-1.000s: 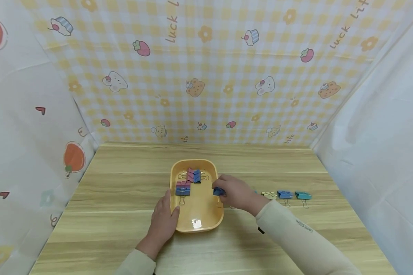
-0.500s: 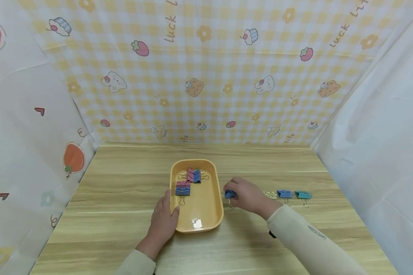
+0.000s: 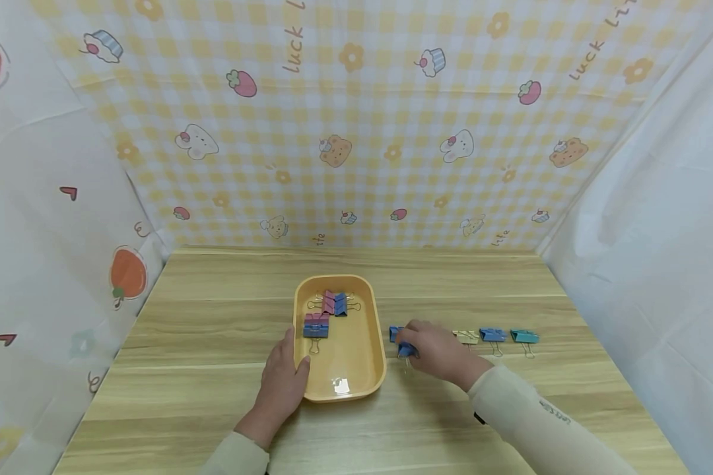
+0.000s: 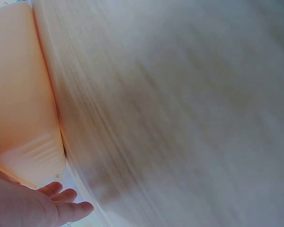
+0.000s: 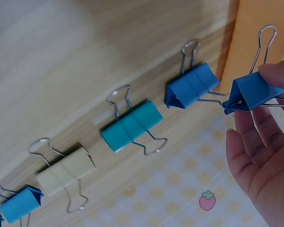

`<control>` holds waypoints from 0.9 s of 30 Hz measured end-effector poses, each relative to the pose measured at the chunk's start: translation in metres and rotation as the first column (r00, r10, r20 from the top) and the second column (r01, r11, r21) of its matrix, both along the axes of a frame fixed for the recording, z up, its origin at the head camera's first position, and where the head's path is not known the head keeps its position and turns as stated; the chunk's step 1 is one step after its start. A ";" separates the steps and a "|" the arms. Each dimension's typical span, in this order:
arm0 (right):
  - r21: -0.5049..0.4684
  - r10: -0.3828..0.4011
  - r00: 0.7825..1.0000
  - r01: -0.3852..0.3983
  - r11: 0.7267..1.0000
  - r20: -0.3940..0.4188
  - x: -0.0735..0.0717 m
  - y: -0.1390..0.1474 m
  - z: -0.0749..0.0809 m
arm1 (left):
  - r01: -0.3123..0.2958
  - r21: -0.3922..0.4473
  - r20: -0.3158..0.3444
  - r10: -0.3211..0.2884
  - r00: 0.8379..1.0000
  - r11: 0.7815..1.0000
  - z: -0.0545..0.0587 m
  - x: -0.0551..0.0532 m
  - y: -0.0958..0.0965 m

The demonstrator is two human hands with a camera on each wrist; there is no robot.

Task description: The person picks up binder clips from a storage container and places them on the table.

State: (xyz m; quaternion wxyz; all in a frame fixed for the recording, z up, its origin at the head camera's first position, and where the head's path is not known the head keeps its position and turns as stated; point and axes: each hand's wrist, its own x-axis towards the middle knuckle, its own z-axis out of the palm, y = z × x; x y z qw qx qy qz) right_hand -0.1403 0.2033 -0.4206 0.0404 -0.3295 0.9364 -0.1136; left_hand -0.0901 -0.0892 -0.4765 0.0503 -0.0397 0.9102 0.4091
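Observation:
My right hand (image 3: 430, 349) pinches a blue binder clip (image 5: 255, 90) between thumb and fingers, just right of the yellow tray (image 3: 340, 400). Another blue binder clip (image 5: 191, 85) lies on the table beside the tray and close to the held one. My left hand (image 3: 282, 376) rests along the tray's left side, fingers stretched along the outer wall and thumb at the rim. Inside the tray, a pink clip (image 3: 328, 303) and a blue clip (image 3: 340, 305) sit at the back, with a pink clip (image 3: 317, 318) and a blue clip (image 3: 315, 330) at the left.
To the right, a row of binder clips lies on the wooden table (image 3: 226, 290): a teal one (image 5: 132, 125), a pale yellow one (image 3: 465, 337), a blue one (image 3: 493, 335) and another teal one (image 3: 524, 336). A patterned cloth (image 3: 356, 191) hangs behind the table.
My right hand has moved right, away from the tray's right rim, carrying a blue binder clip out over the table. A second blue clip now shows beside it. My left hand stays put.

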 end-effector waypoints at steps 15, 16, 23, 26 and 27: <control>0.101 0.014 0.999 -0.017 0.995 0.031 0.006 0.003 -0.014 | -0.019 0.005 0.022 0.019 1.000 1.000 -0.002 -0.002 0.002; 0.104 0.015 0.999 -0.019 0.994 0.034 0.006 0.003 -0.015 | -0.019 0.004 0.028 0.019 0.999 1.000 -0.002 -0.002 0.002; 0.091 0.042 0.997 -0.047 0.995 0.060 0.008 0.001 -0.023 | -0.017 -0.001 0.031 0.017 0.999 1.000 -0.004 -0.003 0.001; 0.099 0.062 0.997 -0.066 0.993 0.046 0.008 0.001 -0.027 | -0.018 0.000 0.031 0.018 0.999 1.000 -0.004 -0.004 0.002; 0.103 0.067 0.997 -0.071 0.992 0.040 0.008 0.001 -0.028 | -0.018 0.000 0.033 0.018 0.999 1.000 -0.004 -0.004 0.002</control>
